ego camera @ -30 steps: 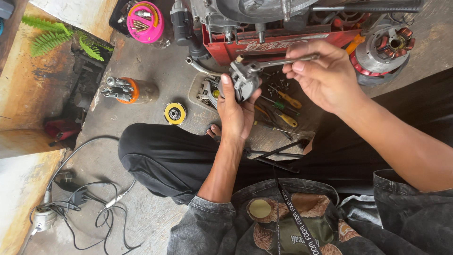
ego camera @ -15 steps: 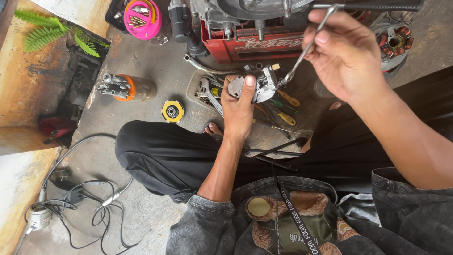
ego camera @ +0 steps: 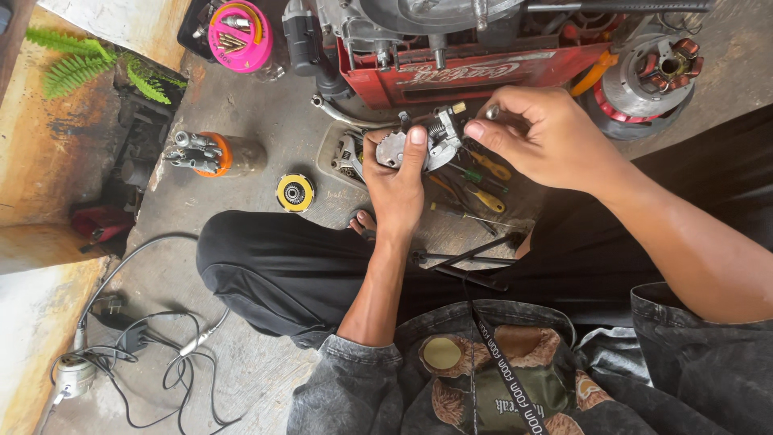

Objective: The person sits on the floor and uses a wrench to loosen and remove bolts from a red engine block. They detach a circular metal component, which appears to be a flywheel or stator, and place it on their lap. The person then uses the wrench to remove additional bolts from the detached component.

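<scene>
Near the crossed legs (ego camera: pixel 274 266), the left hand (ego camera: pixel 398 181) stays clamped on the carburetor (ego camera: pixel 427 141), while the right hand (ego camera: pixel 547 137), raised a moment ago, now pinches its tool onto it, below the red crate (ego camera: pixel 483 76).

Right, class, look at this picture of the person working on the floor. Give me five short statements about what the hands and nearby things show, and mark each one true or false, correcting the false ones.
1. The left hand grips a small metal engine part. True.
2. The right hand rests flat on the floor, away from the part. False: it is raised beside the part, fingertips pinching at its edge.
3. A yellow and black disc lies on the concrete floor. True.
4. The pink round container sits in the person's lap. False: it stands at the top of the view, far from the lap.
5. Yellow-handled screwdrivers lie below the hands. True.
</scene>
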